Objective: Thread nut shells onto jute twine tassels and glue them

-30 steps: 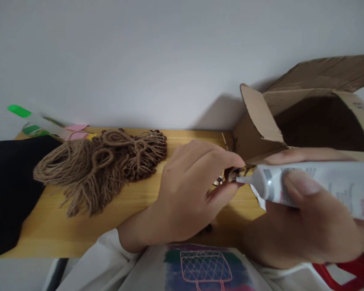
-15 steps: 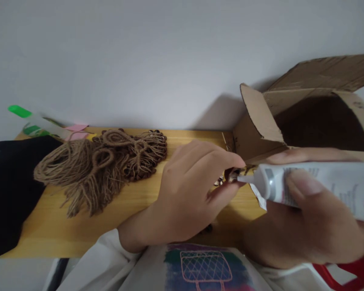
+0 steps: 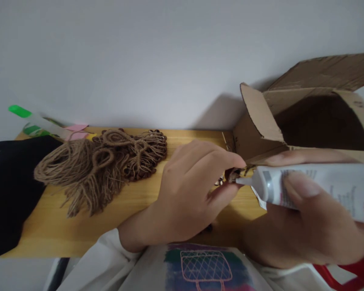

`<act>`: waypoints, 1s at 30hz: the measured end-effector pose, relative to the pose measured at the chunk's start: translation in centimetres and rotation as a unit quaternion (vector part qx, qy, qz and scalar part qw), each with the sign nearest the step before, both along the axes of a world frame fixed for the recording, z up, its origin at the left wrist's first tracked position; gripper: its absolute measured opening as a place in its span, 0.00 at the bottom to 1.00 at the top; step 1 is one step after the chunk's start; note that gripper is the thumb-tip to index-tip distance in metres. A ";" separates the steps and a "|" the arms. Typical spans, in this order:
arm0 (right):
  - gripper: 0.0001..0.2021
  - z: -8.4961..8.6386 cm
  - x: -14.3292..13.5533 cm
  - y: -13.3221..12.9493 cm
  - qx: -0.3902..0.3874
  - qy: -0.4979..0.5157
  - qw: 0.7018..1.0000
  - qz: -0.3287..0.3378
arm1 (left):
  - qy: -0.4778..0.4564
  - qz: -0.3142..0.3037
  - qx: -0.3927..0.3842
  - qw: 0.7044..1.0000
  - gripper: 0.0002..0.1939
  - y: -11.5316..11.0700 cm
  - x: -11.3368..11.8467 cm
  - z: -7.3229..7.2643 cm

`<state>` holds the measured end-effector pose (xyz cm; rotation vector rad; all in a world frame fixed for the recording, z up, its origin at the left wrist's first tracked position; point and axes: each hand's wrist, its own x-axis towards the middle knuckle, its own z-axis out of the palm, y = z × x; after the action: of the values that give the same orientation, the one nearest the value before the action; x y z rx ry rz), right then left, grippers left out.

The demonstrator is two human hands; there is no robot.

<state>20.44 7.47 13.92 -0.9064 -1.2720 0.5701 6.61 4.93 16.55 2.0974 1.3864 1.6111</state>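
Observation:
Between the thumb and fingertips of my left hand (image 3: 194,190) is pinched a small dark brown, shell-like piece (image 3: 232,173) with a hollow side; its exact kind is hard to make out. My right hand (image 3: 309,218) is wrapped round a white glue tube (image 3: 327,188) with printed text, held sideways. The tube's narrow nozzle points left, and its tip meets the opening of the brown piece. Small shiny bits (image 3: 220,181) lie on the table just behind the left fingertips.
Brown twine bundles (image 3: 66,161) and knotted cord pieces with dark beads (image 3: 139,155) lie left on the wooden table (image 3: 79,238). An open cardboard box (image 3: 257,113) stands back right. Black cloth (image 3: 12,194) covers the left edge, near a green-capped clear tube (image 3: 20,111).
The tube in my right hand has shifted very slightly, its nozzle dipping a little lower at the brown piece. My left hand stays in place.

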 end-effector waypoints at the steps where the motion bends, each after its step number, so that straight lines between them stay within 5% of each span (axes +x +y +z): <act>1: 0.09 0.6 -0.5 -0.2 0.039 -0.005 0.999 -0.030 | 0.001 -0.001 0.001 1.000 0.07 0.0 0.0 0.0; 6: 0.08 2.4 -2.3 -1.2 0.054 0.006 0.995 -0.083 | 0.004 -0.005 -0.006 1.000 0.07 -0.1 0.0 0.1; 12: 0.12 1.9 -2.0 -0.3 0.106 -0.010 0.993 -0.055 | 0.012 -0.010 0.005 1.000 0.05 0.0 0.1 0.2; 15: 0.04 1.7 -1.6 -0.1 0.087 -0.028 0.994 -0.064 | 0.016 -0.008 0.006 1.000 0.06 0.0 0.1 0.1; 22: 0.07 2.5 -2.6 -1.2 0.025 0.018 0.993 -0.117 | 0.009 -0.007 -0.002 1.000 0.06 0.0 0.1 0.1; 30: 0.06 2.6 -2.6 -0.8 0.076 -0.035 0.989 -0.118 | 0.019 -0.002 -0.001 1.000 0.05 0.1 0.1 0.1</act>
<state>17.82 6.71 16.53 -0.9401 -1.2323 0.2531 6.72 5.03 16.61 2.1382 1.3942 1.5761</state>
